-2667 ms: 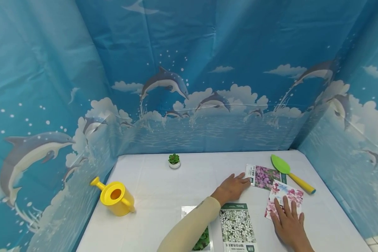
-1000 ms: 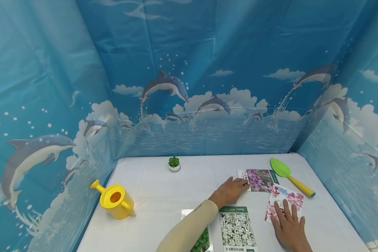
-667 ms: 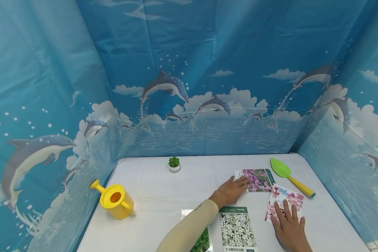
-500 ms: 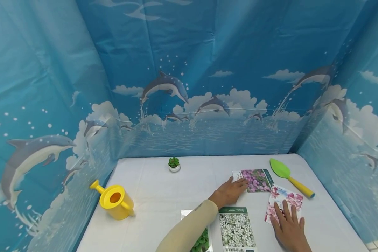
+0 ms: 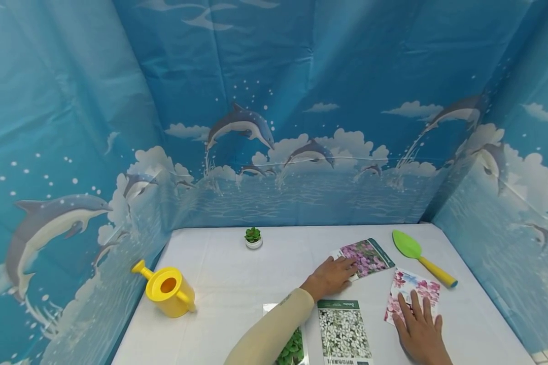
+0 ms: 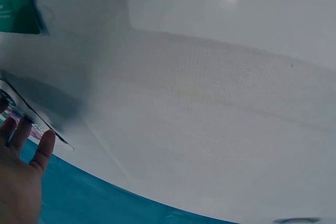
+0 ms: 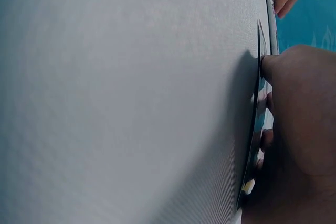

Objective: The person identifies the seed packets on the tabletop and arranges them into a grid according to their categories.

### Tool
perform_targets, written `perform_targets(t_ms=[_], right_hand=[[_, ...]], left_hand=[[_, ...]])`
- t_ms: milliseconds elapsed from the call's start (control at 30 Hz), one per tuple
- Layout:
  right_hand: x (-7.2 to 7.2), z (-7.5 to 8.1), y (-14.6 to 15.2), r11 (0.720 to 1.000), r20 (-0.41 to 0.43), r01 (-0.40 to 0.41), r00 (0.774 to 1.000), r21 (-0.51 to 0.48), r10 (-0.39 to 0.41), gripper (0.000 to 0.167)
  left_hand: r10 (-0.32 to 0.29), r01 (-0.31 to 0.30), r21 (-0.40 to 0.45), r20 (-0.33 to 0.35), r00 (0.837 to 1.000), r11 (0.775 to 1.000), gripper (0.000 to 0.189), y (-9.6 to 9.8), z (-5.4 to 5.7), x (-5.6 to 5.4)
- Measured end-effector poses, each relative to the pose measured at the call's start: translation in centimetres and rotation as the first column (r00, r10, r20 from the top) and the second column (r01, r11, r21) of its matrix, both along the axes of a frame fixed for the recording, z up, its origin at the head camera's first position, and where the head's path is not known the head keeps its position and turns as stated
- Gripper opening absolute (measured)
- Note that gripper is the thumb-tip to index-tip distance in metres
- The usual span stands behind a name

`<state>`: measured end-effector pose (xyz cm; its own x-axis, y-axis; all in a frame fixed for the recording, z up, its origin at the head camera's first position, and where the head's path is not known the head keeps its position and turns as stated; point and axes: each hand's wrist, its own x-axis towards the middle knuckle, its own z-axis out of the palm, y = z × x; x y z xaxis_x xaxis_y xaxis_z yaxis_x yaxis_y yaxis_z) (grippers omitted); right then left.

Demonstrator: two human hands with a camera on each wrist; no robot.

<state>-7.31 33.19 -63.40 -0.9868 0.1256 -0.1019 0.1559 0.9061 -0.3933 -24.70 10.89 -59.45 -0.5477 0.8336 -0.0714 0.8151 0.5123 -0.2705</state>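
Note:
My left hand reaches across the table, its extended fingers touching the white end of a seed packet with purple flowers. In the left wrist view those fingers lie against the packet, which is cut off by the frame's edge. My right hand rests spread on a packet with pink blossoms, covering its lower part. Nearer me are a white-flower packet and a green-leaf packet, the latter partly hidden by my left sleeve.
A green trowel with a yellow handle lies at the right, beyond the pink packet. At the table's left stands a yellow watering can. A small potted succulent is near the back edge. Blue dolphin-print curtains enclose the table.
The purple-flower packet has slid left, away from the trowel and off the pink packet's corner, and its right end has turned away from me. The left hand shifted slightly left; the right stayed.

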Motion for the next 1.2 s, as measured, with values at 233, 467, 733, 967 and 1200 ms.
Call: perform_targets(t_ms=[233, 467, 733, 967, 1200], right_hand=[[-0.1, -0.2, 0.1, 1.000, 0.008, 0.000, 1.000, -0.004, 0.000, 0.072], [0.0, -0.3, 0.2, 1.000, -0.016, -0.005, 1.000, -0.004, 0.005, 0.071], [0.1, -0.4, 0.2, 1.000, -0.015, -0.007, 1.000, -0.007, 0.007, 0.071], [0.1, -0.2, 0.2, 1.000, -0.007, -0.009, 1.000, -0.005, 0.009, 0.072], [0.1, -0.2, 0.2, 1.000, -0.005, -0.003, 1.000, -0.009, 0.002, 0.073]], left_hand=[[0.009, -0.009, -0.009, 0.001, 1.000, 1.000, 0.051, -0.2, 0.2, 0.1], [0.023, -0.023, -0.005, 0.010, 1.000, 1.000, 0.051, 0.0, -0.3, -0.5], [0.013, -0.013, -0.020, -0.015, 1.000, 1.000, 0.049, -0.3, -0.2, -1.0], [0.032, -0.032, -0.013, 0.047, 0.998, 0.999, 0.059, -0.9, -0.2, -1.0], [0.071, -0.075, 0.042, 0.103, 0.992, 0.996, 0.059, -1.0, -0.4, -1.2]])
